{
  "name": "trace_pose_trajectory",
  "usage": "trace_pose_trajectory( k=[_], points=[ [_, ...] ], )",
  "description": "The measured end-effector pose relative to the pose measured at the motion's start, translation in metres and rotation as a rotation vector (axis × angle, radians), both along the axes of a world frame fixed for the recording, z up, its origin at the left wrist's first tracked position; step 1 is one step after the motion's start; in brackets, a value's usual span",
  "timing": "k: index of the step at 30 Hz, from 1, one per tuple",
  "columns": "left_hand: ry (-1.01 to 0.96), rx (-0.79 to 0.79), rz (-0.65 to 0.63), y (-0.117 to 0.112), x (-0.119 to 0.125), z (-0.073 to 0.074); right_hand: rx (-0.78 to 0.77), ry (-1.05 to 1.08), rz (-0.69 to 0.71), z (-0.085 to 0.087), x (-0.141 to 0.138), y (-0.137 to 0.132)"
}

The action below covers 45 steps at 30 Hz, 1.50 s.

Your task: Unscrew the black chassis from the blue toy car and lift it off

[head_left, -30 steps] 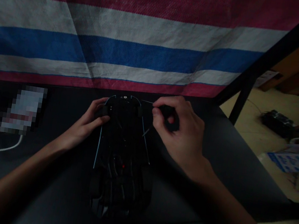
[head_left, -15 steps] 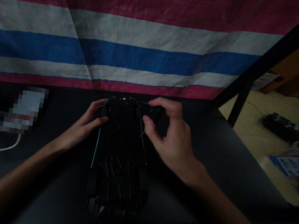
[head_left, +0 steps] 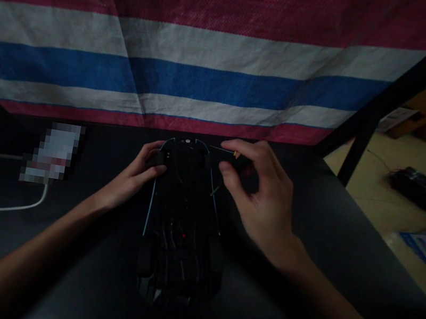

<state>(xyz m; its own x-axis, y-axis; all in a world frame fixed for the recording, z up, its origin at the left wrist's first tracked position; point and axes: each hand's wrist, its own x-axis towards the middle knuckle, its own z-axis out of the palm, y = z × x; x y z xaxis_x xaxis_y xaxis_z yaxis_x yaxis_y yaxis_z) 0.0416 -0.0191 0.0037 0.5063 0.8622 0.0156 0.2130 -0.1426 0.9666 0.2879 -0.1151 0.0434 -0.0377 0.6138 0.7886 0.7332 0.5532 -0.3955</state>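
Currently, your left hand grasps the black, blue-edged, wheeled toy car at its eleven o'clock; the car lies underside up at six o'clock in view on the matt black worktop. At its one o'clock, your right hand curls round a slim-shafted, yellow-marked tool, how firmly I cannot tell.

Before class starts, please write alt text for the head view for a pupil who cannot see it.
A dark toy car lies underside-up on a black table; the left hand grips its far left side, the right hand holds a thin tool near its far right corner. A striped sheet hangs behind.
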Motion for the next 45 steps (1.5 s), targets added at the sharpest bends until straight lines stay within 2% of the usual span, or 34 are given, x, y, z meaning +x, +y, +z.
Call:
trace_pose_trajectory(
  k=[3,12,18,22,26,31,34,40,45],
  points=[
    [0.012,-0.006,-0.001,0.0,0.0,0.0,0.007,-0.009,-0.028,-0.001,0.003,0.004],
    [-0.002,-0.013,0.013,0.0,0.0,0.001,0.069,-0.03,0.018,-0.002,0.007,0.004],
    [0.005,-0.027,0.003,-0.002,0.001,0.002,0.096,-0.01,-0.043,-0.005,0.008,0.004],
    [0.019,-0.007,0.004,-0.001,0.0,0.001,0.006,0.085,0.087,-0.004,0.008,0.003],
    [0.002,0.001,-0.003,0.002,-0.001,-0.002,-0.027,0.0,0.159,0.0,0.01,0.0],
    [-0.025,-0.015,-0.012,0.001,-0.001,-0.001,0.071,-0.092,0.041,0.0,0.005,-0.002],
    [-0.018,-0.031,0.002,-0.001,0.001,0.002,0.095,-0.076,-0.045,-0.001,0.003,-0.001],
    [-0.008,-0.016,-0.006,-0.002,0.0,0.003,0.008,-0.104,0.061,0.002,0.009,-0.002],
    [-0.027,-0.021,-0.013,0.001,-0.001,0.0,0.071,-0.118,-0.044,0.005,0.009,-0.004]
  ],
)
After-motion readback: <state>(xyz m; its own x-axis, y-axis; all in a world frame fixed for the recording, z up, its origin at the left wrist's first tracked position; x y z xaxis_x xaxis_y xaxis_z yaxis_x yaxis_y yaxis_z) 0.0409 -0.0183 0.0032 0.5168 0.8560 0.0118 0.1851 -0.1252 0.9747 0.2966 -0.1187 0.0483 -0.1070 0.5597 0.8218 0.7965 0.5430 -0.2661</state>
